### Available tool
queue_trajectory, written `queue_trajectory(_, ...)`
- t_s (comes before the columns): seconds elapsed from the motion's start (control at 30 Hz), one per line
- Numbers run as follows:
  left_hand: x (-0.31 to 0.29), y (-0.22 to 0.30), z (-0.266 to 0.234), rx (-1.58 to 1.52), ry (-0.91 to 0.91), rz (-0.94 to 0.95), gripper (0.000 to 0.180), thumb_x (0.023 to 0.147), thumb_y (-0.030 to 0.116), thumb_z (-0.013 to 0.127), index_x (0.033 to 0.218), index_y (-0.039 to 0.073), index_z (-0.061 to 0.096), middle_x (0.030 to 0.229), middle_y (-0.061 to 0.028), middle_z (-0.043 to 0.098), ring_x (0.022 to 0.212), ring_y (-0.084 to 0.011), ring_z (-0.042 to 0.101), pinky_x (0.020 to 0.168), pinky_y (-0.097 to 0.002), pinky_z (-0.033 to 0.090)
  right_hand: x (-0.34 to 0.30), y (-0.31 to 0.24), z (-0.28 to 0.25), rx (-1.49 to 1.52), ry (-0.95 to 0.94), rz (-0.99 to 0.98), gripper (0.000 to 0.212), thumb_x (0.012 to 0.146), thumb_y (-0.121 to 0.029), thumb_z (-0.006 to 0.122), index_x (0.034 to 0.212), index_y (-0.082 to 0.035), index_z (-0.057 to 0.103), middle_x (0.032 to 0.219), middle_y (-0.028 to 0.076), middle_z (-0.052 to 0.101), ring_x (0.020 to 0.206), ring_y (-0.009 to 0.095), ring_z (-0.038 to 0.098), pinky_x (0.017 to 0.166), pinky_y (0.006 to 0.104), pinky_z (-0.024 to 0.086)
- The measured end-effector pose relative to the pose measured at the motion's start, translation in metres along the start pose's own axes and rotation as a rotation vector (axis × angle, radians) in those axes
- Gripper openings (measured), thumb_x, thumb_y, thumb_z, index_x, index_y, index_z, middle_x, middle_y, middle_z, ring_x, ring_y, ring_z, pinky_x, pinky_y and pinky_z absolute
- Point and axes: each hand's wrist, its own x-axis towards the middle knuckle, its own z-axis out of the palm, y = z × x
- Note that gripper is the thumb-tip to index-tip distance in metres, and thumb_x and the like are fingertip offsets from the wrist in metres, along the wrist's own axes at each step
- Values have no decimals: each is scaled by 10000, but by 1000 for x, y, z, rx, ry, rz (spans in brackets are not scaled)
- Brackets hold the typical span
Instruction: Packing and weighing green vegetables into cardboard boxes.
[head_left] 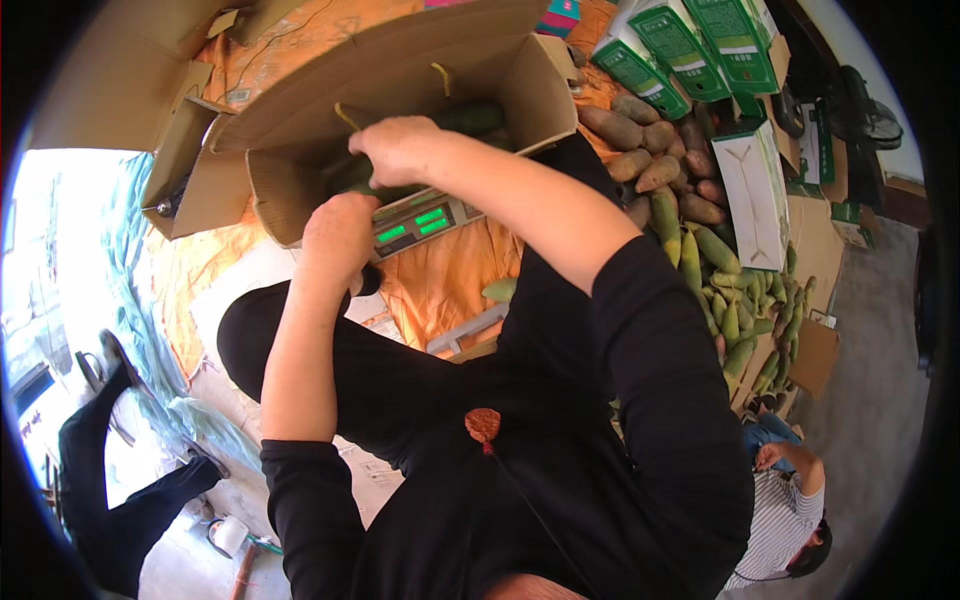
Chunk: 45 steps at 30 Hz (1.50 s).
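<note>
Apparently, the open corrugated cardboard box [545, 95] rests on the digital scale [460, 212], just beyond the knees, with dark-green, elongated radishes [470, 120] lying inside. Right hand [398, 152]: fingers bent down over the box's interior; grip hidden, cannot tell. Left hand [340, 230]: curled at the near edge; whether it grips cannot be told. Handling estimate: radishes firm, dense, smooth, perhaps slippery; best held around the middle. Loaded box likely heavy, walls stiff but bendable; support from beneath. Materials: thin yellow cord handles [441, 78], matte brown board, crinkled orange sheet [440, 285].
</note>
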Motion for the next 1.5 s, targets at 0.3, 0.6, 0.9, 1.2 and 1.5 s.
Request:
queue_trajectory(0.3,-5,-5,1,55,43,59,229,797,47,573,987,77,695,936,-159,648,932,-347,617,809,-446,496,-135,99,-62,701,590,-133,356,843,-180,669,1157,-20,618,904,80,696,828,145,636,744,286,507)
queue_trajectory(0.6,-3,17,-14,-29,-14,-33,265,789,116,639,1045,68,688,975,-153,651,958,-351,608,826,-433,473,-268,250,151,615,615,696,315,803,-140,678,1100,-44,637,944,153,693,894,261,671,791,357,520)
queue_trajectory(0.9,-2,25,-23,-108,-61,-72,307,779,104,652,1082,66,683,1003,-175,654,952,-341,622,836,-398,469,-338,186,323,698,0,1068,389,768,-219,702,1118,-67,626,1051,170,672,990,326,639,883,393,483)
queue_trajectory(1.2,-2,20,-24,-111,-76,-101,333,759,93,665,1091,63,679,1015,-177,656,964,-346,620,840,-404,469,-387,154,325,52,-424,839,296,850,-160,564,1138,-171,633,1197,41,602,1199,241,492,963,444,388)
queue_trajectory(1.5,-6,12,-18,-41,-37,-90,310,751,139,682,1049,57,692,998,-163,661,972,-348,616,864,-425,479,-415,167,336,-241,-630,772,319,870,-160,596,1188,-173,586,1285,43,504,1281,233,398,1025,607,286)
